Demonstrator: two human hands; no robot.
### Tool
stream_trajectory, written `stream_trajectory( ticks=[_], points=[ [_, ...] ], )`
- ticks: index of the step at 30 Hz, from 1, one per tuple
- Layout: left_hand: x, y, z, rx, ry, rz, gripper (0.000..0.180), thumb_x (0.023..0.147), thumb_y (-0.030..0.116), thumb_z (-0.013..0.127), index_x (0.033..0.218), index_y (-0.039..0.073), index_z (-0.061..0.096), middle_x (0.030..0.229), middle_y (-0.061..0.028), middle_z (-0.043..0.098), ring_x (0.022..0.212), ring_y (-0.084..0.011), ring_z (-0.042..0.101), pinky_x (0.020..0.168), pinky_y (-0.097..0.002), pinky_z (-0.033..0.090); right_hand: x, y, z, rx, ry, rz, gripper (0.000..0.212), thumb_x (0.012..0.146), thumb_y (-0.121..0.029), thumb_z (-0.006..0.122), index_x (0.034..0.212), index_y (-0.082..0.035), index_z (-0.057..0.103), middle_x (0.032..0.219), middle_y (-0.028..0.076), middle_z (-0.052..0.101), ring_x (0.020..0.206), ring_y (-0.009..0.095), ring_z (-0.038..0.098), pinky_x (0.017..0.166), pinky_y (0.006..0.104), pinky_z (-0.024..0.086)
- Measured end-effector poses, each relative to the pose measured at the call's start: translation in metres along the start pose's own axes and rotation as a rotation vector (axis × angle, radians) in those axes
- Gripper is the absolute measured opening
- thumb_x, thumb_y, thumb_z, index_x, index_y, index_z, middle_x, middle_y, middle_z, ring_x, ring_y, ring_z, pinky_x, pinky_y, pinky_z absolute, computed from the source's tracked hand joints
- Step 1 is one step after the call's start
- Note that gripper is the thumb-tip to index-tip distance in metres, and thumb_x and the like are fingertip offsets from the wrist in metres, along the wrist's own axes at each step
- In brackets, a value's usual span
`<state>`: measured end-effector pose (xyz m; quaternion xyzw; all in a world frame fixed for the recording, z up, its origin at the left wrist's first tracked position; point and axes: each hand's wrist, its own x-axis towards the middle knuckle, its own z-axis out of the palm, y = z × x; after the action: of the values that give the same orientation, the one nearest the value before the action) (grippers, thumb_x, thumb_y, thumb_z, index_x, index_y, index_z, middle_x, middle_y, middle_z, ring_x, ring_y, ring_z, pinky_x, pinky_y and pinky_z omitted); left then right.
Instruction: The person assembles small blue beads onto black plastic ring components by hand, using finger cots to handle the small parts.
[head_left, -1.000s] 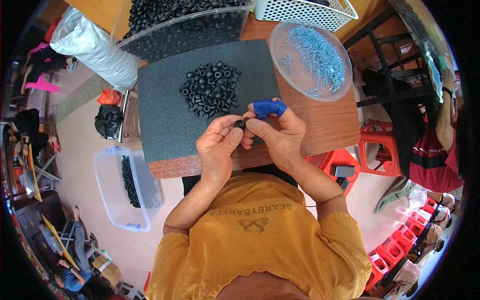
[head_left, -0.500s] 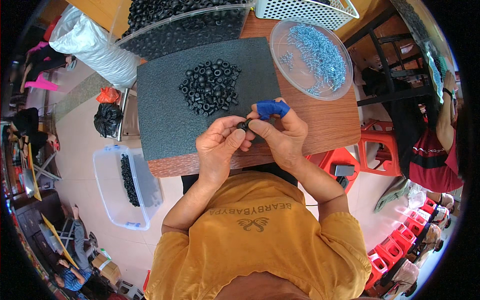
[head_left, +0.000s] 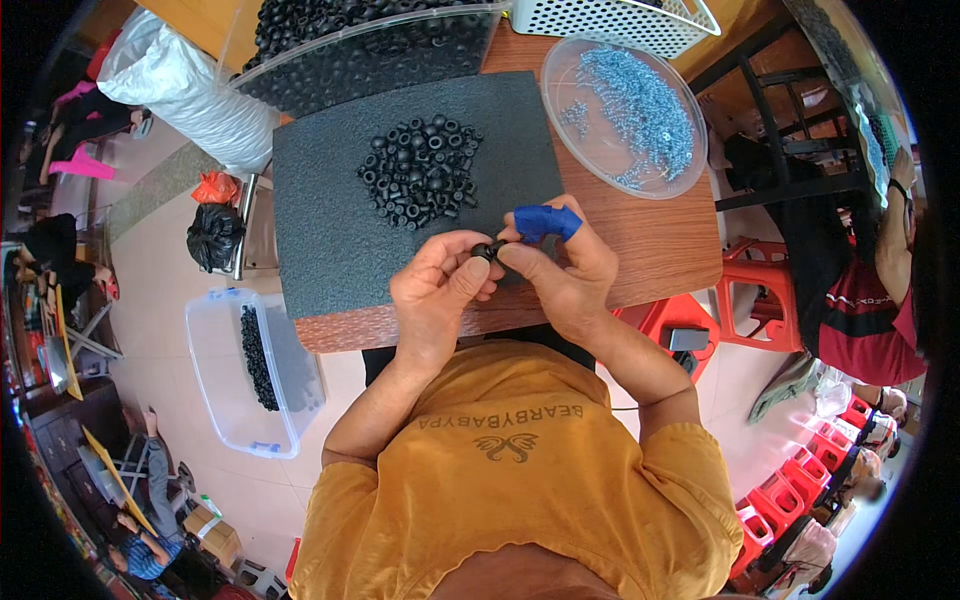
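Near the front edge of the table, both my hands meet over a small round black part (head_left: 483,251). My left hand (head_left: 437,290) pinches it between thumb and fingers. My right hand (head_left: 568,278), with blue tape (head_left: 546,221) round a finger, is closed on the right end of the same part, where a narrower dark piece shows between the fingertips. Beyond my hands, a pile of small black rounded parts (head_left: 420,172) lies on a dark grey mat (head_left: 318,215). Small blue metallic pieces (head_left: 640,115) lie in a round clear plastic tray (head_left: 567,150) to the right.
A large clear bin (head_left: 400,75) of black parts stands at the back, beside a white perforated basket (head_left: 612,32). On the floor at left are a clear box (head_left: 217,400) and a white sack (head_left: 190,95). Red stools (head_left: 757,292) and other people are at right.
My hands stay almost in the same place. The black part has turned slightly between my fingertips, so more of its right end shows.
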<state>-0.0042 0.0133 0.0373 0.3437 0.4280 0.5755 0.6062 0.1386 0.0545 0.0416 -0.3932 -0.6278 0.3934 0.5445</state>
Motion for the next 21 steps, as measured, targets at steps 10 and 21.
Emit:
stream_trajectory(
  ticks=[10, 21],
  points=[
    [0.0003, 0.0024, -0.0008, -0.042, 0.006, -0.025, 0.022, 0.089, 0.009, 0.059, 0.108, -0.003, 0.056, 0.087, -0.0077, 0.064, 0.074, -0.0092, 0.059, 0.064, -0.0197, 0.049, 0.0009, 0.0033, -0.0004, 0.047, -0.019, 0.046, 0.024, 0.071, 0.002, 0.071, 0.094, -0.002, 0.064, 0.082, 0.004, 0.059, 0.074, 0.011, 0.057, 0.065, 0.0241, 0.046],
    [0.0001, -0.0013, -0.0006, -0.016, 0.006, -0.005, 0.022, 0.089, 0.008, 0.059, 0.108, -0.003, 0.056, 0.09, -0.0069, 0.063, 0.076, -0.0087, 0.059, 0.064, -0.0192, 0.048, -0.001, 0.0049, 0.0025, 0.012, -0.02, 0.02, 0.024, 0.071, 0.003, 0.07, 0.093, -0.002, 0.063, 0.082, 0.005, 0.058, 0.073, 0.012, 0.058, 0.063, 0.024, 0.047]
  ],
)
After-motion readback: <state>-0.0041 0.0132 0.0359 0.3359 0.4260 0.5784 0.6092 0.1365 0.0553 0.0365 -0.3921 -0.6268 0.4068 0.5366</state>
